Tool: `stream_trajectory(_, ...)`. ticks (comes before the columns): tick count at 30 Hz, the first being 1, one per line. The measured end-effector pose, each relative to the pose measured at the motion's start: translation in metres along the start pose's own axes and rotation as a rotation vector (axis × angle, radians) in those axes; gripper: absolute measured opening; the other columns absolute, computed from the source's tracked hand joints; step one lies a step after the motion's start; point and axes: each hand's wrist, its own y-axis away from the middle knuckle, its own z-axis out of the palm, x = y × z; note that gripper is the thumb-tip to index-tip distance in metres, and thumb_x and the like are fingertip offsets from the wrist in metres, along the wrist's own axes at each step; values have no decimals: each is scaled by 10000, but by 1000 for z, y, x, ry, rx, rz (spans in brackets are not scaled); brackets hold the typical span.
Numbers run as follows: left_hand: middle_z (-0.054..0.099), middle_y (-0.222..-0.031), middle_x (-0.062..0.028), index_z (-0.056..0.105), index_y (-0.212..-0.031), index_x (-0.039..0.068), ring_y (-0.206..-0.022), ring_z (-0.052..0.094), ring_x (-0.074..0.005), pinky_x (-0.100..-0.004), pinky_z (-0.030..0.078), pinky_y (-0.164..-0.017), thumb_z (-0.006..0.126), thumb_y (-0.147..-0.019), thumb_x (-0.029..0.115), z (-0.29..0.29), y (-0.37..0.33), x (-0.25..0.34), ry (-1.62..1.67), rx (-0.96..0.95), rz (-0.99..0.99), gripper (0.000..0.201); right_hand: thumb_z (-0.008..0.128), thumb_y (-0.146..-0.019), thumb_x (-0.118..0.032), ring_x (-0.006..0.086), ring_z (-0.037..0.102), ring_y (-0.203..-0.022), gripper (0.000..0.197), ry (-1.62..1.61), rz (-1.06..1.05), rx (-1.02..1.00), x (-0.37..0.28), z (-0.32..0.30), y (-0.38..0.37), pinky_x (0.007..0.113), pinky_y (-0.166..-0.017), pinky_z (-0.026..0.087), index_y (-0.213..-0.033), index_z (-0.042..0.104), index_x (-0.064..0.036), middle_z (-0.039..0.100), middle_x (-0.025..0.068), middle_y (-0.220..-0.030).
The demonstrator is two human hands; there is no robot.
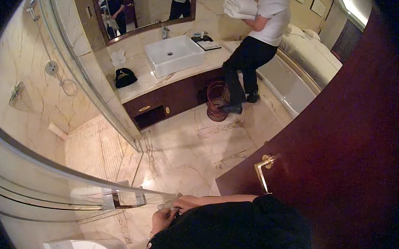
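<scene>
Two bare hands meet between six and seven o'clock from the middle of our view, the left hand (160,220) just beside the right hand (186,202). Their fingers are bent inward around a small pale thing (165,205), which shows as a light, blurred patch at the fingertips; we cannot tell its material, nor whether each hand grips it or only touches it. Covered as it is, we cannot read its long axis or which way it points. The right forearm lies nearly level, pointing toward nine o'clock, and matt black cloth covers the body below.

Around eight o'clock we see the smooth, curved edge of a clear glass panel (46,163), its rim sweeping down toward the hands. At four o'clock a bent metal handle (261,174) gleams on a glossy dark red door (334,155). Glossy, veined stone covers the floor (179,153).

At eleven o'clock a white rectangular basin (180,61) with rounded corners sits on a veined stone bench (140,88); toward ten o'clock on that bench lie a soft black cap (125,78) and a crumpled white item (118,57). Near the centre, toward one o'clock, stands a round, open-weave reddish basket (216,111). Beyond it, a co-worker (269,24) in a white top and black trousers carries thick, folded white towels (240,8).
</scene>
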Motion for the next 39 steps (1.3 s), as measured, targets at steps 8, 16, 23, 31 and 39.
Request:
stream_trajectory(8, 479, -521, -159, 472, -548, 20, -480, 480, -327, -382, 357, -431, 617, -728, 275, -9, 2, 16, -22, -42, -57, 345, 512, -677, -186, 358, 537, -733, 225, -32, 68, -48, 4, 3, 1, 427, -605, 418, -860, 534, -57, 554, 184, -764)
stream_trajectory(16, 455, -523, -153, 457, -540, 19, -470, 455, -319, -382, 343, -438, 593, -740, 280, -4, 3, 2, 10, -35, -43, 357, 505, -659, -159, 366, 533, -752, 220, 1, 0, -39, -7, -5, -2, 439, -619, 414, -841, 538, -39, 556, 184, -765)
stream_trajectory(23, 464, -528, -155, 455, -541, 16, -474, 464, -320, -378, 341, -430, 586, -742, 294, -18, 2, 17, -55, -9, 31, 366, 513, -645, -150, 368, 529, -731, 213, -21, 59, -17, -22, -13, -5, 430, -605, 415, -823, 540, -35, 549, 188, -750)
stream_trajectory(31, 462, -526, -157, 457, -550, 17, -475, 465, -326, -381, 343, -426, 584, -746, 288, -22, 3, 16, -48, -15, 17, 358, 529, -643, -141, 353, 537, -742, 191, 7, 98, -120, -2, 3, -16, 427, -616, 415, -790, 537, -18, 559, 184, -757)
stream_trajectory(39, 454, -522, -163, 455, -549, 19, -466, 459, -331, -383, 342, -425, 597, -735, 284, -23, 1, 14, -48, -23, -16, 354, 515, -634, -138, 361, 532, -761, 198, 21, 57, -69, 7, 7, -18, 430, -630, 411, -787, 545, -15, 560, 193, -771)
